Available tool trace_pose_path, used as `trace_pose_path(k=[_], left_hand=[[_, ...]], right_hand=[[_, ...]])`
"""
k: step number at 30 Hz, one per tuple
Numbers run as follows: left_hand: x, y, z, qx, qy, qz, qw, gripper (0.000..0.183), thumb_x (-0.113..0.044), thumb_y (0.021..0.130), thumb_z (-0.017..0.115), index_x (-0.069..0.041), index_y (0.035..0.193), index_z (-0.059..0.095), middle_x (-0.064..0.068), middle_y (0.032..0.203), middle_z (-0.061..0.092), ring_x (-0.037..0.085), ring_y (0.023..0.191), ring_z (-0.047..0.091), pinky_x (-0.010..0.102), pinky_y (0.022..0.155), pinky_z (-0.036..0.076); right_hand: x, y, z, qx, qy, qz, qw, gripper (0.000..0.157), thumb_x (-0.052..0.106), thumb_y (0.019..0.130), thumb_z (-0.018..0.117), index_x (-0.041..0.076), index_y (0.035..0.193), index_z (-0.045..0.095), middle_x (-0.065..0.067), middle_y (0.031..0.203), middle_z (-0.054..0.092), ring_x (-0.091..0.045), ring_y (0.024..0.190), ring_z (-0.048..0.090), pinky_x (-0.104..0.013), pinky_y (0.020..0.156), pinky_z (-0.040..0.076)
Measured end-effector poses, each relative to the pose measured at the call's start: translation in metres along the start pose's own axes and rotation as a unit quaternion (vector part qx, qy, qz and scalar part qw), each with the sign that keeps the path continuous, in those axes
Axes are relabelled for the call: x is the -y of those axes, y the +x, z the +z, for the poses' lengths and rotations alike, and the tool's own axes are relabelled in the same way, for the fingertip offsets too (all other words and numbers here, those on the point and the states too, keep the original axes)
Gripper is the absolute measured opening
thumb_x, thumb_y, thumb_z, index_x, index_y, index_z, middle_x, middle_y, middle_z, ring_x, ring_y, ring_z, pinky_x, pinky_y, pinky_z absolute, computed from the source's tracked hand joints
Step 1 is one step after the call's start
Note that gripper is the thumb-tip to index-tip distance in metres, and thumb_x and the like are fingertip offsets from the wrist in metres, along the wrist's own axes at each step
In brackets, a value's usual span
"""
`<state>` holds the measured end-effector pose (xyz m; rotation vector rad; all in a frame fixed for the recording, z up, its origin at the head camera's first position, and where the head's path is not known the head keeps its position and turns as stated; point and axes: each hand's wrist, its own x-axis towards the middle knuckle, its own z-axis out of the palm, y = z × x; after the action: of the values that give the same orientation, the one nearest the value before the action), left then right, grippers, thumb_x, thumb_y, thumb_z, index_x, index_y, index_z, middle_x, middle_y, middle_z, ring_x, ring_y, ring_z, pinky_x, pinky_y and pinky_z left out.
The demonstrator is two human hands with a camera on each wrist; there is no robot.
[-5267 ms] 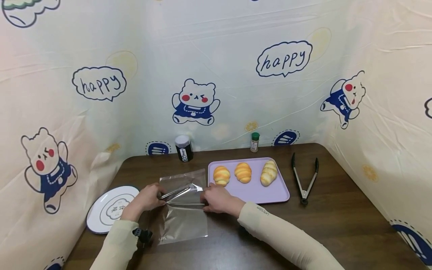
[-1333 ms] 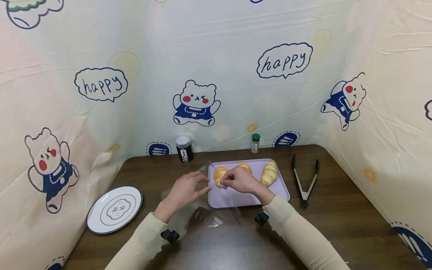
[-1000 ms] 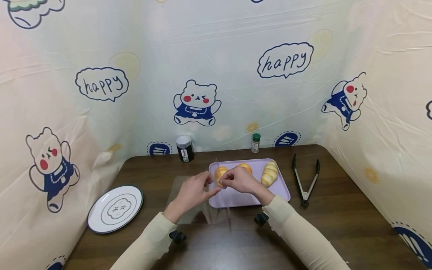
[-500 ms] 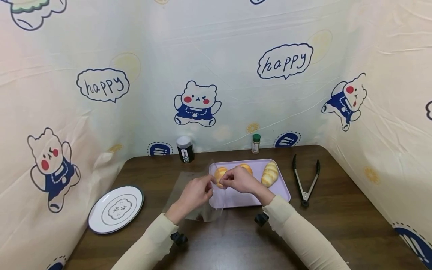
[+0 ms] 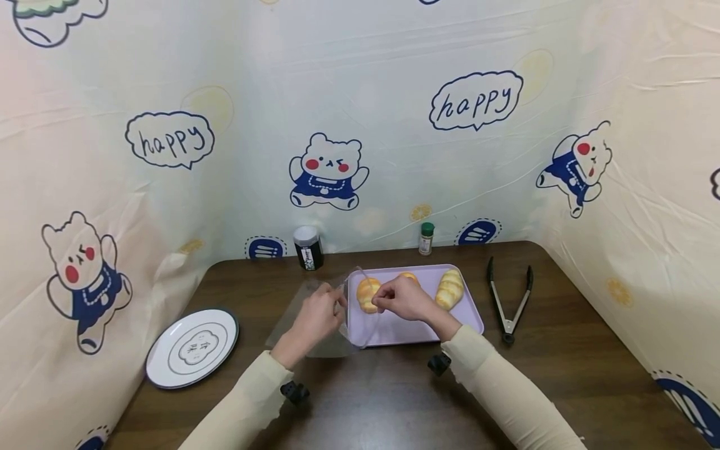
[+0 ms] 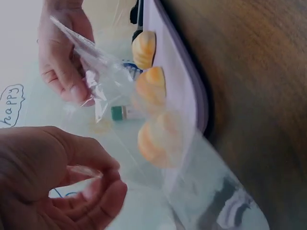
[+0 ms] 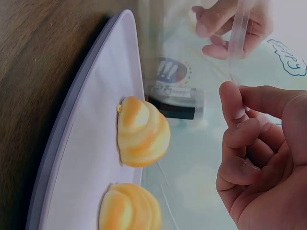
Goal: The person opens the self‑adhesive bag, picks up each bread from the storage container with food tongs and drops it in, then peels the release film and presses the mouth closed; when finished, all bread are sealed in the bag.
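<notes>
Left hand (image 5: 319, 311) drawn leftward; right hand (image 5: 404, 300) pinches clear crinkled film (image 6: 108, 79).

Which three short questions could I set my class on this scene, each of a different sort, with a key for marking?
1. Multiple choice: what does the right hand pinch?
A. The white plate
B. The clear plastic
C. The black jar

2. True or false: in the head view, the tongs lie on the table to the right of the purple tray.

3. Count: how many bread rolls lie on the purple tray?

Key
1: B
2: True
3: Three
</notes>
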<state>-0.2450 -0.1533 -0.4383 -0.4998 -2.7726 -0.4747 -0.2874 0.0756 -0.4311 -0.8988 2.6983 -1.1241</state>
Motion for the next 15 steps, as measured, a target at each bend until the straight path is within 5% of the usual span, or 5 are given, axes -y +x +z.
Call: trace_pose_path(k=[7,15], left_hand=[[0.0006,-0.0005,-0.0058,0.057,0.03,-0.045,0.9969,0.036,-0.004,0.081,0.064,-0.018,0.111,0.076,0.006,0.111,0.067,0.024,0.067,0.061,0.036,0.048,0.048],[0.0038,0.0011,-0.0047,0.072,0.003,0.005,0.9974,0.038,0.002,0.079,0.063,-0.01,0.114,0.074,0.008,0.107,0.066,0.016,0.074,0.058,0.033,0.059,0.053]], right_hand=[[-0.0063,0.0022,-0.0001,-0.004,-0.005,-0.007,1.0,0.019,0.019,0.095,0.067,0.006,0.086,0.077,0.002,0.069,0.072,-0.004,0.059,0.049,-0.019,0.053,0.036],[-0.0082,0.0016,0.0,-0.005,0.0,0.0,1.0,0.018,0.018,0.095,0.067,0.007,0.085,0.077,-0.003,0.072,0.073,-0.004,0.059,0.049,-0.019,0.054,0.036]])
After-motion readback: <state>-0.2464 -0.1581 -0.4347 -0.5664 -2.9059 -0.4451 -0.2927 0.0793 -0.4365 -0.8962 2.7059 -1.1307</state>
